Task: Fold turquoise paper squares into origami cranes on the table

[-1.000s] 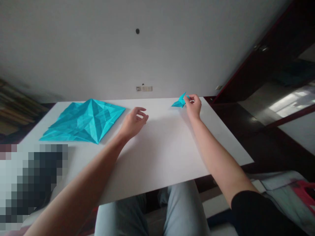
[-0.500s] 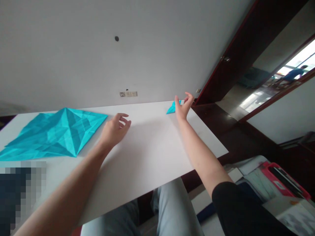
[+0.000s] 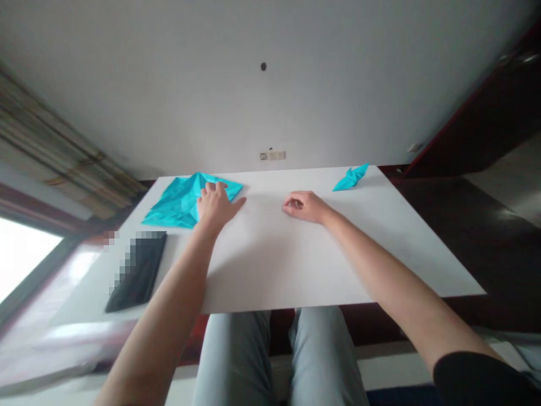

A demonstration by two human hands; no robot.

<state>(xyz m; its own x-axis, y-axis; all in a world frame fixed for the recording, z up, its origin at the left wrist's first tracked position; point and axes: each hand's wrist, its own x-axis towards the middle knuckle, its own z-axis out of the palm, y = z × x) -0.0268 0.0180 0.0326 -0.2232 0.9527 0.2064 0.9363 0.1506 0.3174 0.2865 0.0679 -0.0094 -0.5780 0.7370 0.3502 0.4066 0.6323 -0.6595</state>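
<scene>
- At the far left, one beige patterned fabric curtain (image 3: pixel 84 158) is seen beside the wall.
- One flat, dark, four-sided object (image 3: pixel 146 276), partly hidden by pixelation, is laid near the left end of the white rectangular desk (image 3: pixel 262 265).
- Farther back, turquoise creased paper (image 3: pixel 171 206) is spread out on the desk, with a ridge raised near its middle. One spread is counted; whether more than one layer is included cannot be told. It appears to be creased all over but not folded up into a figure.
- The left hand (image 3: pixel 214 204) is held over the right part of that paper, its fingers spread and nothing gripped. Whether the paper is touched cannot be told.
- Three pale square wall sockets (image 3: pixel 273 155) are set in a row on the wall behind the desk.
- The right hand (image 3: pixel 307 206) is held above or on the middle of the desk, well apart from the paper; its fingers are curled loosely closed, and no held thing is seen.
- One small turquoise pointed paper figure (image 3: pixel 350 178) is placed near the far right corner, touched by neither hand; its folding appears to be finished.
</scene>
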